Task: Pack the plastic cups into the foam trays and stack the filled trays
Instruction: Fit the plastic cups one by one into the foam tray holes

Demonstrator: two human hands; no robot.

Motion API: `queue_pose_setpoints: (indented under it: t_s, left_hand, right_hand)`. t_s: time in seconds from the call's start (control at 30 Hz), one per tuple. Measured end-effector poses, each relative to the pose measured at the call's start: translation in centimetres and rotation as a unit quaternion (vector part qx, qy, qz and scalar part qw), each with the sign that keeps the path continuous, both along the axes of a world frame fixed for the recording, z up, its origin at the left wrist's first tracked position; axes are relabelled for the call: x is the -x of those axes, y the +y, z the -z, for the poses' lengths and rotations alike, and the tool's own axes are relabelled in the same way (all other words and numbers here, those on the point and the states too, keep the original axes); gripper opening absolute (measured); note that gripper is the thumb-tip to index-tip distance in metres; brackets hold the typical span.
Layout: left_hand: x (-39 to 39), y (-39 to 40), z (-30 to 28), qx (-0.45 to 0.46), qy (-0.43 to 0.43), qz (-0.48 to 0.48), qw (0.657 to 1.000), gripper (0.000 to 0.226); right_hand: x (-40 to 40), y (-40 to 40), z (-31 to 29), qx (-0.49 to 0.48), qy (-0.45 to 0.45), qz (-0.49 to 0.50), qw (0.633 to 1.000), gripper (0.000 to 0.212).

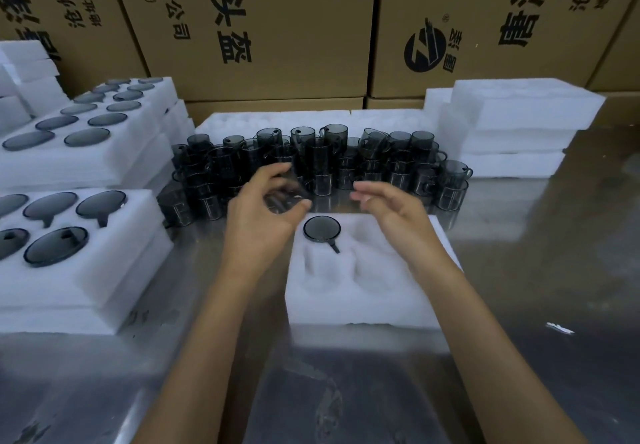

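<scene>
Forearms raised over foam tray [360, 298]; left hand [258, 215] fingers pinching cup [285, 194]; right hand [391, 206] fingers loosely spread.

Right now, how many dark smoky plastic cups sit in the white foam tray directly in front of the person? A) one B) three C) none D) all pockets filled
A: the white foam tray holds a single dark smoky plastic cup in a far pocket; the pockets nearer the person show bare foam.

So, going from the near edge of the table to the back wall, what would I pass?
Foam tray with one cup seated, then both hands, the pile of loose cups, and cardboard boxes.
</scene>
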State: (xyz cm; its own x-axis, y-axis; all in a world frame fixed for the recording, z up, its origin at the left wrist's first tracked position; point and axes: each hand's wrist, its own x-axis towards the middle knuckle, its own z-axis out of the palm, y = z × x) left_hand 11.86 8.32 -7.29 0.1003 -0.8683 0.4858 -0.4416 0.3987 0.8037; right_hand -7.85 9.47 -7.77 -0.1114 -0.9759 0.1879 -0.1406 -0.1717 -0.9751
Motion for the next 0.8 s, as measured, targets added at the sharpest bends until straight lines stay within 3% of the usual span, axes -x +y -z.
queue_pose_setpoints:
  t_s: [0.1, 0.2, 0.47, 0.63, 0.8]
  left_hand:
    - [3.1, 1.3, -0.1, 0.007, -0.061, 0.106, 0.992, 0.062]
    - [5.0, 1.8, 0.3, 0.0, -0.147, 0.165, 0.975, 0.074]
    - [5.6, 1.3, 1.2, 0.03, -0.214, 0.152, 0.964, 0.072]
    - [5.1, 0.9, 1.5, -0.084, -0.178, 0.192, 0.961, 0.072]
    - [5.3, 0.7, 1.1, -0.08, -0.106, 0.154, 0.979, 0.05]
  right_hand:
    - [0.9, 0.4, -0.8, -0.006, -0.063, -0.022, 0.998, 0.026]
    - [1.9, 0.8, -1.3, -0.015, -0.059, -0.062, 0.996, 0.032]
    - [2.7, 0.5, -1.0, -0.006, -0.004, -0.027, 1.0, 0.025]
    - [3.3, -0.1, -0.5, 0.011, 0.014, 0.031, 0.999, 0.022]
    - [3.3, -0.4, -0.2, 0.008, 0.014, 0.046, 0.999, 0.017]
